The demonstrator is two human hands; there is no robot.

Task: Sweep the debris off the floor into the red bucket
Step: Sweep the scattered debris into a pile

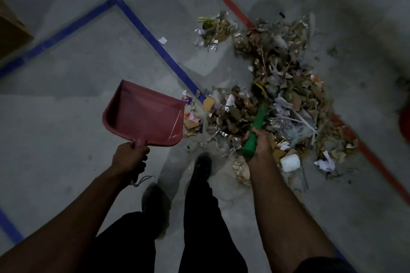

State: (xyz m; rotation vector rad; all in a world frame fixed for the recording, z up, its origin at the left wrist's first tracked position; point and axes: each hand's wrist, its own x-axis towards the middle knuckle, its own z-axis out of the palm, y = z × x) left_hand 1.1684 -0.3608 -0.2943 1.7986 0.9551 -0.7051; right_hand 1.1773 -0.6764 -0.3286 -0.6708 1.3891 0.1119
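Two bare hands at work. Left hand [131, 157] curled round the handle of one red dustpan [144, 115], pan lifted clear of the floor [77, 68], open mouth toward the litter. Right hand [258, 144] wrapped round the green handle [255, 131] of one brush, its head buried in the debris pile [279, 86] and not to be made out. One large heap of dry leaves, torn paper, foil scraps and card, spread along the red tape line [235, 6]; one smaller clump [213, 29] lying apart beyond it, near the red corner. One white cup-like container [289, 162] at the near edge of the heap, just beside the right forearm. A red rounded shape [405, 122] cut off by the right edge, possibly the bucket; cannot tell. One blue tape line [142, 26] forming an angle across grey concrete, one cardboard box [11, 31] at the far left. Two dark shoes and dark trousers below. Dim light throughout.
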